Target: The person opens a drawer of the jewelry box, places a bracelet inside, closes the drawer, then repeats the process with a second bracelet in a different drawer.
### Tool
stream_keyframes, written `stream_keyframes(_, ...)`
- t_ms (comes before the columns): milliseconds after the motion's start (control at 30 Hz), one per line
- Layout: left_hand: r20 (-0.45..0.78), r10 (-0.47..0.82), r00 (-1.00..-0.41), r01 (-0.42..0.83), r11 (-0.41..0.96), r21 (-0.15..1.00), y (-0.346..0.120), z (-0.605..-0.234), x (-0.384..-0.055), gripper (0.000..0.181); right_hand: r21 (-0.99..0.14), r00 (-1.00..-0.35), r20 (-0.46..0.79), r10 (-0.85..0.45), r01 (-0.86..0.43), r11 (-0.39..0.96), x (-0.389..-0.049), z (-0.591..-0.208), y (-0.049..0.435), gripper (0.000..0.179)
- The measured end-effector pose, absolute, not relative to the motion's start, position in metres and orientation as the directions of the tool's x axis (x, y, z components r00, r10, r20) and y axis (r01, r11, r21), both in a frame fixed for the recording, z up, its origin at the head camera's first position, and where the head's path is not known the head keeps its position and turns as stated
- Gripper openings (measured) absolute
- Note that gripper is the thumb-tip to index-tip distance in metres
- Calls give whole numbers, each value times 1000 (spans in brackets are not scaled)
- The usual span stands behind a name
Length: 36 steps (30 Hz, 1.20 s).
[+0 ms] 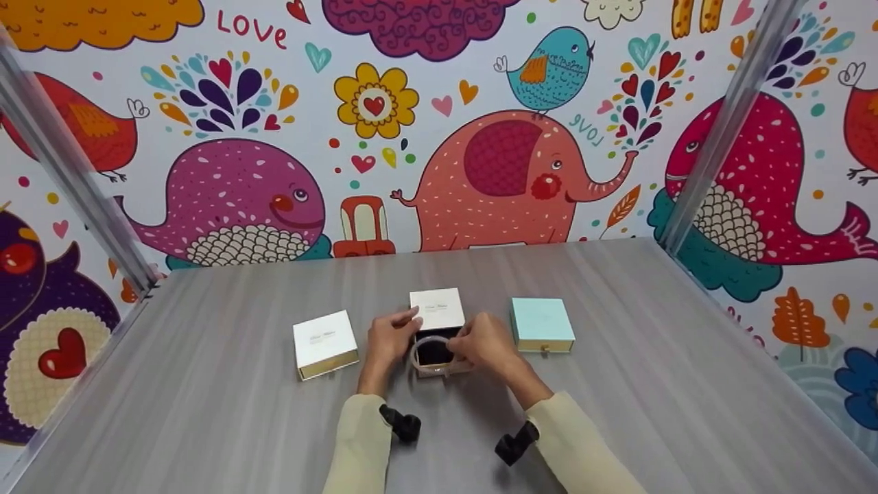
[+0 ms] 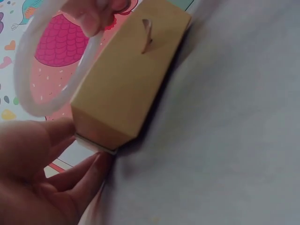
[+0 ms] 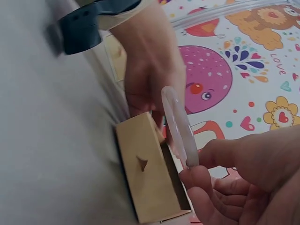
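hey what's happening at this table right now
A person's right hand pinches a pale, translucent ring, holding it upright by the open drawer of the middle box. The left hand grips that box at its side. The ring is not lying in the drawer at this moment. A white box on the left and a mint box on the right stand closed.

Three views around your fingers (image 2: 91, 180)
Your head view looks forward and down from above; close wrist views share the bangle (image 2: 23, 70).
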State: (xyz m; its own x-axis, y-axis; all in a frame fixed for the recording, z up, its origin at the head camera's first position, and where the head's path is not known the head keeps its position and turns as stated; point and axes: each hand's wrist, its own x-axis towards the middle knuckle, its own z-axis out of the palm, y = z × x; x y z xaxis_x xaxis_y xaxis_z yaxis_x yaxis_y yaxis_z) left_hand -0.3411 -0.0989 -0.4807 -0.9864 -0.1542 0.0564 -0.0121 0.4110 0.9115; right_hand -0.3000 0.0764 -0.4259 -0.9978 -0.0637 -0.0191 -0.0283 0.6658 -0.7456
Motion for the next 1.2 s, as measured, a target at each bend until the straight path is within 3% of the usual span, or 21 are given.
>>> stream_keyframes(600,67,-162,-985,-9,432,902,-98,-481,-341,28,-802,-995,-100,-16,71,593,-308,-432,83,18)
stream_keyframes(1200,78,-142,-987,11,426,905,-99,-480,-340,29,-782,-999,-7,33,26,623,-311,-443,82,28)
